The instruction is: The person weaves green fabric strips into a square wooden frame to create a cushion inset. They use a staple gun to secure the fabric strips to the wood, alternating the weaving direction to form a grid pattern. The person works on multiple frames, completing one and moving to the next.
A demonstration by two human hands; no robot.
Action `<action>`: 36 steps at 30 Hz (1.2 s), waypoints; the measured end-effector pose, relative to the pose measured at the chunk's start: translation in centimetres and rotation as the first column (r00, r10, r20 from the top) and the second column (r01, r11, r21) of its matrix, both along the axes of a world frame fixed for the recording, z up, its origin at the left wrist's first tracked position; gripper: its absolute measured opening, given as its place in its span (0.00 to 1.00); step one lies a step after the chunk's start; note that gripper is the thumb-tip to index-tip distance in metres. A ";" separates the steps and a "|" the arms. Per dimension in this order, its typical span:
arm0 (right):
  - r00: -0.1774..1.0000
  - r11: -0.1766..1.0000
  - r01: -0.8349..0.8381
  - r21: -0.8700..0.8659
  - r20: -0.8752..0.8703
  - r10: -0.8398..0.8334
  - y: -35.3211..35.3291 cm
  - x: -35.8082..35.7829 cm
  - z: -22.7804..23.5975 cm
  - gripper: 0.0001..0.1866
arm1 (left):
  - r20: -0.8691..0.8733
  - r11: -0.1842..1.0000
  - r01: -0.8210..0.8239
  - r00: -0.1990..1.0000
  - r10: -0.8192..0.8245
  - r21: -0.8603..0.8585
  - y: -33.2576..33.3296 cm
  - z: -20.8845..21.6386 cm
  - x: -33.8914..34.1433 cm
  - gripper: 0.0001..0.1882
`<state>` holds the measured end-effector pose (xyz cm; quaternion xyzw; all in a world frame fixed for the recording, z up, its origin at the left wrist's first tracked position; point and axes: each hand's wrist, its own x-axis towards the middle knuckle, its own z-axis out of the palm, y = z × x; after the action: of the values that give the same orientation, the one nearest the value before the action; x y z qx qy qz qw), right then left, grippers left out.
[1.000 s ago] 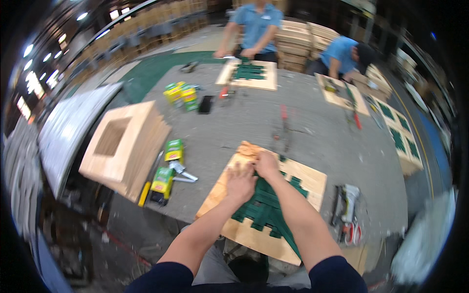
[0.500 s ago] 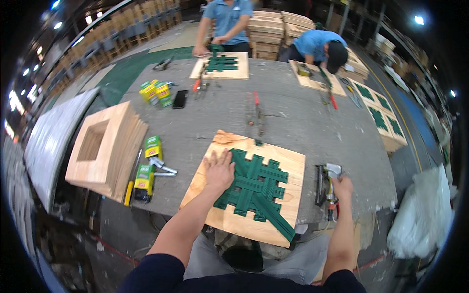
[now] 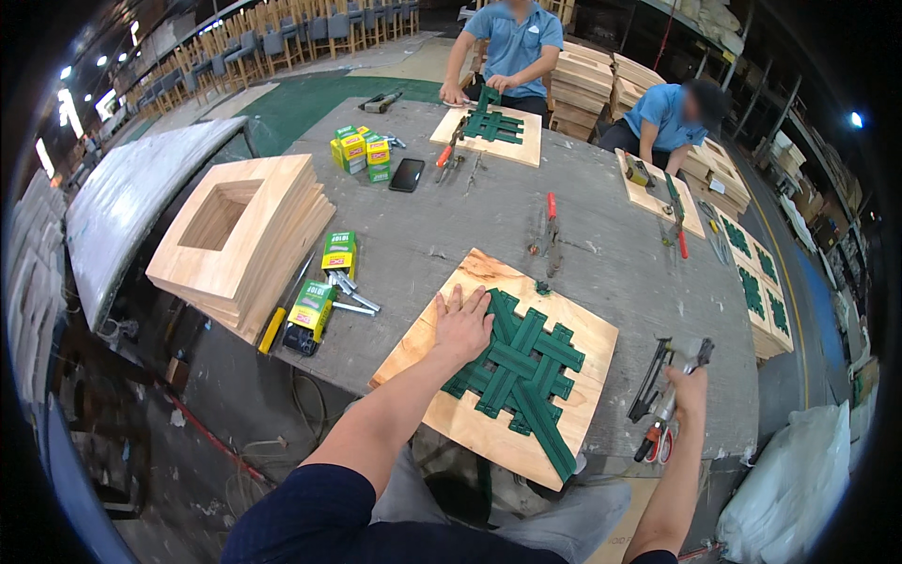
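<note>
A light wooden panel lies at the table's near edge, its middle crossed by woven green webbing strips. One webbing strip runs diagonally over the weave to the panel's near right corner. My left hand rests flat with fingers spread on the panel's upper left, its fingertips at the webbing's edge. To the right of the panel, my right hand is closed around a staple gun with a silver body and a black magazine. My palm hides part of its handle.
Wooden frames with square openings are stacked at left, beside staple boxes and a yellow-handled tool. Red-handled pliers and a phone lie farther back. Two co-workers in blue handle similar panels across the table.
The view has turned, shifting the scene. My right hand has tilted the staple gun and brought it nearer to me. My left hand stays flat on the panel.
</note>
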<state>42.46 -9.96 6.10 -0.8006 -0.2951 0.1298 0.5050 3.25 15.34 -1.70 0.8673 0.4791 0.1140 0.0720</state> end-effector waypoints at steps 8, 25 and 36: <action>0.799 0.893 -0.450 -0.007 -0.450 0.399 13.7 -15.1 9.5 0.21 | 0.038 0.999 -0.020 0.999 0.021 -0.028 0.3 0.0 -0.4 0.30; 0.760 0.719 -0.632 -0.288 -0.411 0.503 25.6 -23.2 2.1 0.17 | 0.089 0.997 0.000 0.996 0.007 -0.075 0.5 0.4 -0.7 0.31; 0.757 0.706 -0.640 -0.302 -0.404 0.513 25.9 -23.6 1.1 0.16 | 0.184 1.000 -0.011 0.983 0.009 0.007 0.4 -0.6 -0.5 0.27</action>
<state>18.88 15.93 7.15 -0.7272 -0.4202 0.4591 0.2895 2.77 15.73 -2.33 0.8509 0.4744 0.1959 0.1117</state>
